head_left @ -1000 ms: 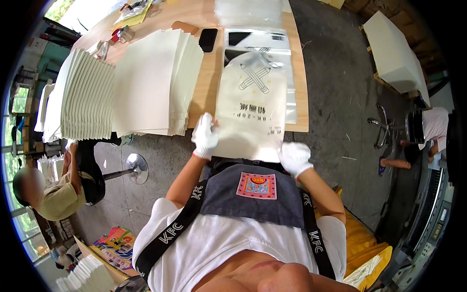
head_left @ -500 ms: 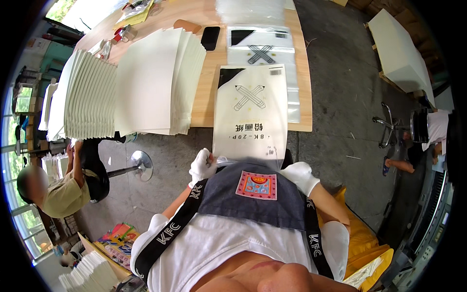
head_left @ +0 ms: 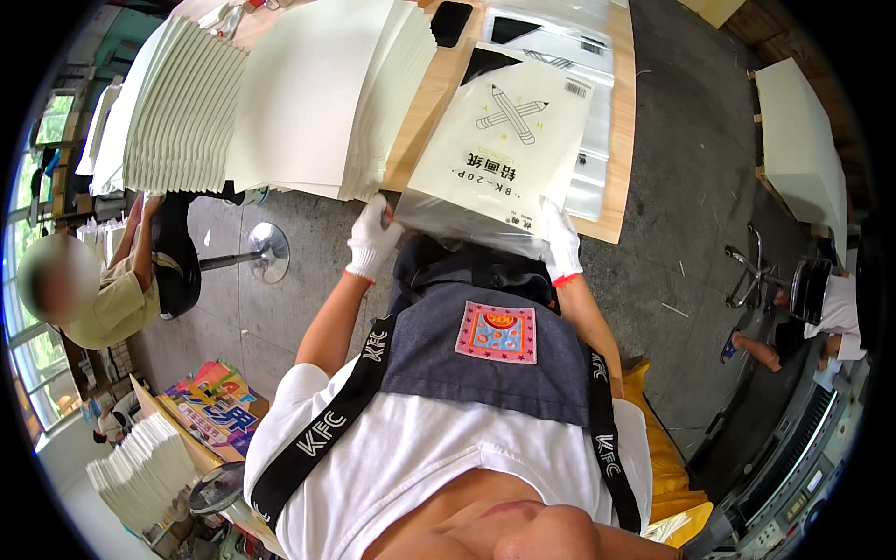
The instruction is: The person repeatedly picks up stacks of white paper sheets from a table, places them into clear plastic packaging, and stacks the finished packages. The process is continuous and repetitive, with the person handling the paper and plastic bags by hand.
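A clear printed plastic bag with white paper inside [head_left: 509, 140] lies at the table's near edge, turned a little clockwise. Crossed pencils and a black corner are printed on it. Its loose clear end hangs toward my apron. My left hand [head_left: 375, 239], in a white glove, has its fingers closed at the near left corner of this bag. At the near right corner, my gloved right hand [head_left: 562, 245] grips the bag's edge, its thumb side lying along the print. Under and beyond the bag is a pile of flat printed plastic bags [head_left: 597, 131].
Tall stacks of white paper [head_left: 303, 93] stand on the table's left, with a black phone [head_left: 451, 23] beyond. A person [head_left: 103, 271] sits at the left near a round stool base [head_left: 269, 252]. A wrapped white block [head_left: 798, 140] and an office chair [head_left: 747, 280] are at the right.
My hands and the filled bag have moved away from my body, farther onto the table. The bag has turned clockwise, and my right hand has come out from beside my apron.
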`<state>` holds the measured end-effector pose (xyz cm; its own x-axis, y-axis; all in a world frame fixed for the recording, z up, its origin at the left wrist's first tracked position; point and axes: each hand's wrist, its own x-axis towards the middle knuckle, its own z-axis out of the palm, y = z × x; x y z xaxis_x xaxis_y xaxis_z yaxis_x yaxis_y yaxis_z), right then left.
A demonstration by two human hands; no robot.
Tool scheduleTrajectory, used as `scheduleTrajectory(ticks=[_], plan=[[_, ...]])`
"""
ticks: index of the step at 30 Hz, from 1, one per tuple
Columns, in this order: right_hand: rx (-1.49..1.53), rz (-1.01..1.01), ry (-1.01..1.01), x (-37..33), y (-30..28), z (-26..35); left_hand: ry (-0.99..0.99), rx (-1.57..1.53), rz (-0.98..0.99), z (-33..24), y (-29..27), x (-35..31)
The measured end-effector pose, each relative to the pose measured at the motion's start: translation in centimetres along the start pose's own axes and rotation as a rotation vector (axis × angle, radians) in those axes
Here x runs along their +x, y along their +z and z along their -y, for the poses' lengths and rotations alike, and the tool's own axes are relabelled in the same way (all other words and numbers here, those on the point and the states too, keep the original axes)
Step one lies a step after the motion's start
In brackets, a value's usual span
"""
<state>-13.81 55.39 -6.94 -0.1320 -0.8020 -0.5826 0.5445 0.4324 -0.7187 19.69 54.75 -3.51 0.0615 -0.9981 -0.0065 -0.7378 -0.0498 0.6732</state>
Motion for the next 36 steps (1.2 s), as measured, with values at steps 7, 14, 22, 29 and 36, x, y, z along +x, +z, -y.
scheduleTrajectory(ticks=[7,14,22,29,36], plan=[[-0.014,0.02,-0.093,1.4,2.1,-1.5,-0.61,-1.035,0.41,-3.1,3.1,-5.6],[-0.212,0.032,-0.144,1.9,3.3,-2.7,-0.065,-0.766,0.416,-10.7,7.7,-1.6],[-0.198,0.016,-0.027,-0.1,2.7,2.4,0.18,-0.715,0.884,-10.7,2.3,-3.4],[-0.784,0.697,0.07,-2.1,-14.0,-2.2,-0.95,-0.96,0.283,7.3,4.7,-1.1],[-0.636,0.215,0.288,-3.3,-11.5,2.2,-0.321,-0.34,0.45,1.1,5.1,2.1]])
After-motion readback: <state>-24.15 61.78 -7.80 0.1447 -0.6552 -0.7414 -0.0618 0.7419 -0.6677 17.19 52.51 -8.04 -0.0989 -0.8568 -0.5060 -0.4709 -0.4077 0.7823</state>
